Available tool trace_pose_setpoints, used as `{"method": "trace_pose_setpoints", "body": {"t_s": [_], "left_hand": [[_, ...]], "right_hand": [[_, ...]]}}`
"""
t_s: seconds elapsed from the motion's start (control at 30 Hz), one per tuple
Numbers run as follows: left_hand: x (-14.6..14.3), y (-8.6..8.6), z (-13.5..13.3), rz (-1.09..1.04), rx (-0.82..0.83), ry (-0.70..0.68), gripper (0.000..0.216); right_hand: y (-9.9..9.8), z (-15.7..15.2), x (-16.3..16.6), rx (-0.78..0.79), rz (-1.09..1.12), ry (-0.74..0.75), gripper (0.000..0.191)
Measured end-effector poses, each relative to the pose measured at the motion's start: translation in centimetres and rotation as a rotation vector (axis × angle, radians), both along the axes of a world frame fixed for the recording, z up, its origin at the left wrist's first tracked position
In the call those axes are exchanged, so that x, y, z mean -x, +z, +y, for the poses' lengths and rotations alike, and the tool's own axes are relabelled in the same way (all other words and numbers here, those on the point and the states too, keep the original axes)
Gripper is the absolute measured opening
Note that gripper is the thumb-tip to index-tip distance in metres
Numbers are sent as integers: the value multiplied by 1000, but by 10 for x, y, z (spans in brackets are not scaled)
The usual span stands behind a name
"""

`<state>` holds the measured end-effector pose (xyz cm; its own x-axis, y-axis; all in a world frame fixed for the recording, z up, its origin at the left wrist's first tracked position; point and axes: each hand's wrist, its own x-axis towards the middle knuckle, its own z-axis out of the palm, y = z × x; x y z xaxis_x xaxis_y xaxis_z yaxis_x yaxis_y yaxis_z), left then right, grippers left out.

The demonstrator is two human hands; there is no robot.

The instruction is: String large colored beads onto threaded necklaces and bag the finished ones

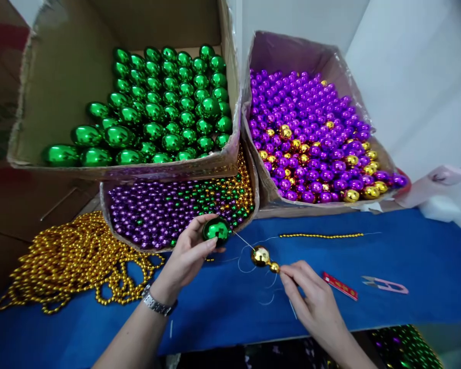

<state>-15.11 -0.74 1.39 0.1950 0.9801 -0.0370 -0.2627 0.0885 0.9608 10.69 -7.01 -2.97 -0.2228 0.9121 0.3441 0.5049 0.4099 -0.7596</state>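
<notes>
My left hand (186, 256) pinches a shiny green ball (216, 229) between thumb and fingers, just in front of the low box of small beads. A thin needle or wire runs from that ball to a gold ball (260, 255) with a small gold bead (274, 267) behind it. My right hand (311, 300) is closed, its fingertips holding the thread just behind the small gold bead. White thread loops lie on the blue cloth (407, 256) beneath them.
A box of large green balls (165, 102) stands at the back left, a box of purple and gold balls (311, 133) at the back right, a low box of small mixed beads (176, 207) between. Gold bead strands (69, 261) pile at left. Pink snips (386, 285) and a red strip (340, 286) lie right.
</notes>
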Motion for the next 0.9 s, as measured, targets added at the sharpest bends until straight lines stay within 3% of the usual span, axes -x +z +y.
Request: {"method": "trace_pose_setpoints", "body": {"t_s": [0.43,0.53,0.63,0.77,0.9], "left_hand": [[5,3,11,154,-26,-2,48],[16,7,18,380,-132,151,55],[30,5,26,754,-312,288,59],[37,-6,29,1148,-584,248,55],[31,-17,30,1275,-689,161,54]], "right_hand": [[-4,13,-5,-19,-136,-3,19],[-7,15,-5,-32,-136,-5,20],[-11,17,-4,-29,-114,-10,20],[-15,19,-2,-4,-66,-4,18],[-17,21,0,17,-22,-6,16]]}}
